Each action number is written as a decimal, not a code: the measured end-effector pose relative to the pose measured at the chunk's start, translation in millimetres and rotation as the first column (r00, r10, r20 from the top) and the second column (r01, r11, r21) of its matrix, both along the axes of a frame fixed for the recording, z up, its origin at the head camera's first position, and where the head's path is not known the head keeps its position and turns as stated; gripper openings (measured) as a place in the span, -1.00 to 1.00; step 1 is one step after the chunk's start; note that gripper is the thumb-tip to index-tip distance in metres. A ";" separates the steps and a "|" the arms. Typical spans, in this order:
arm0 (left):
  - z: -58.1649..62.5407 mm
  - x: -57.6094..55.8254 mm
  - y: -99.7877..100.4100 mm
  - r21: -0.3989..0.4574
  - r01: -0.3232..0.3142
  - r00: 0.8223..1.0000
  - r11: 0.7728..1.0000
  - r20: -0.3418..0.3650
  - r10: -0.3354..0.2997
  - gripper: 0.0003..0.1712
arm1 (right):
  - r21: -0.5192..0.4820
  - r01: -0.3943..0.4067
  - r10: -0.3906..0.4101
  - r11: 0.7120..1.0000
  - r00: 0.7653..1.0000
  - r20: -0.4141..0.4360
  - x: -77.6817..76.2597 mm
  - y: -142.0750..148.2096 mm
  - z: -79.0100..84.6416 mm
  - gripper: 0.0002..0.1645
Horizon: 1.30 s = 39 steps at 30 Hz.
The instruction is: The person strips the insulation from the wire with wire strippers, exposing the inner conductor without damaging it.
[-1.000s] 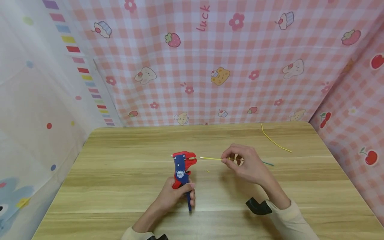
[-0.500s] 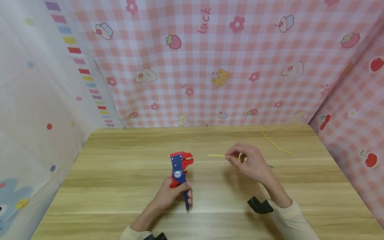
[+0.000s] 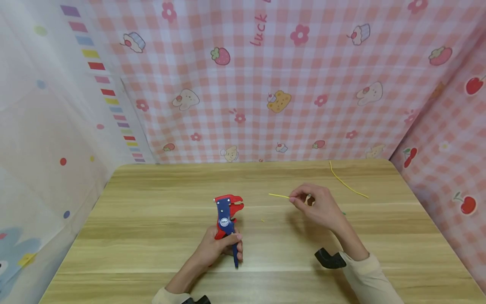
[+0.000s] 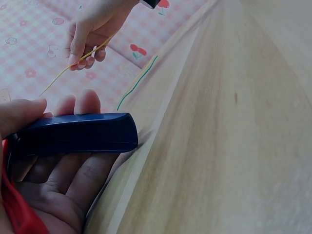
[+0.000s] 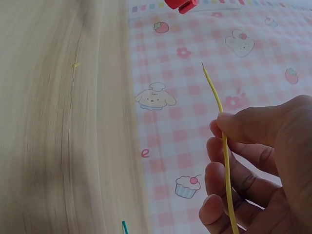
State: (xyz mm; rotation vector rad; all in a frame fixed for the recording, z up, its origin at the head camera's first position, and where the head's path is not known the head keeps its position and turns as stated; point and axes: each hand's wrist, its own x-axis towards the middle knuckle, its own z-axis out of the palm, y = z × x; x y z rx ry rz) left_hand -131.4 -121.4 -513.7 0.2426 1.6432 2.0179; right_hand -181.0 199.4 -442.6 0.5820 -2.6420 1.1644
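My left hand (image 3: 216,247) grips the blue and red wire stripper (image 3: 225,211) by its handles. The tool stands nose up, its jaws apart with nothing between them. To the right, my right hand (image 3: 317,207) pinches a yellow wire (image 3: 278,195) between thumb and index finger. The wire's free end points left toward the tool, with a gap between. In the right wrist view a thin bare tip (image 5: 203,65) shows on that end, and the rest of the yellow wire (image 5: 227,170) runs down across the fingers. The left wrist view shows the stripper's blue handle (image 4: 83,132) across my fingers.
A tiny yellow scrap (image 3: 262,220) lies on the wooden table (image 3: 152,236) between the hands. Another yellow wire (image 3: 343,183) lies at the back right. A green wire (image 4: 138,83), mostly hidden by my right hand in the head view, lies on the table. Patterned cloth (image 3: 235,84) hangs behind.
My right hand has drawn the yellow wire to the right, away from the stripper. The stripper has shifted slightly left, and its jaws stand wider apart.
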 end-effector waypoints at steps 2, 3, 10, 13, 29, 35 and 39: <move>-1.3 -0.2 -1.1 -0.004 -0.002 1.000 1.000 0.012 0.002 -0.77 | -0.001 0.006 -0.005 1.000 1.000 0.012 -0.6 0.5 -2.3 -0.96; -1.6 -0.1 -1.6 -0.007 -0.003 1.000 1.000 0.016 0.003 -0.76 | -0.001 0.010 -0.010 1.000 1.000 0.020 -0.6 0.9 -3.5 -0.96; -3.3 0.8 -1.7 -0.018 0.020 1.000 1.000 0.019 -0.020 -0.72 | 0.007 0.055 -0.055 0.998 0.996 0.066 1.4 8.4 -10.3 -0.96; -3.4 0.7 -1.2 -0.026 0.018 0.999 0.999 0.028 -0.017 -0.71 | 0.014 0.065 -0.066 0.998 0.995 0.073 1.9 12.6 -13.2 -0.96; -2.4 0.0 -3.2 -0.051 -0.004 1.000 0.999 0.031 0.006 -0.67 | 0.071 0.059 -0.065 0.996 0.994 0.090 0.4 35.1 -29.6 -0.93; -2.0 -1.7 -3.2 -0.044 -0.005 1.000 0.999 0.027 0.006 -0.67 | 0.113 0.035 -0.042 0.993 0.997 0.060 1.3 44.1 -32.0 -0.92; -1.1 -2.5 -3.0 -0.046 -0.006 1.000 0.999 0.027 0.007 -0.66 | 0.138 0.016 -0.020 0.990 0.999 0.033 2.2 49.3 -32.5 -0.94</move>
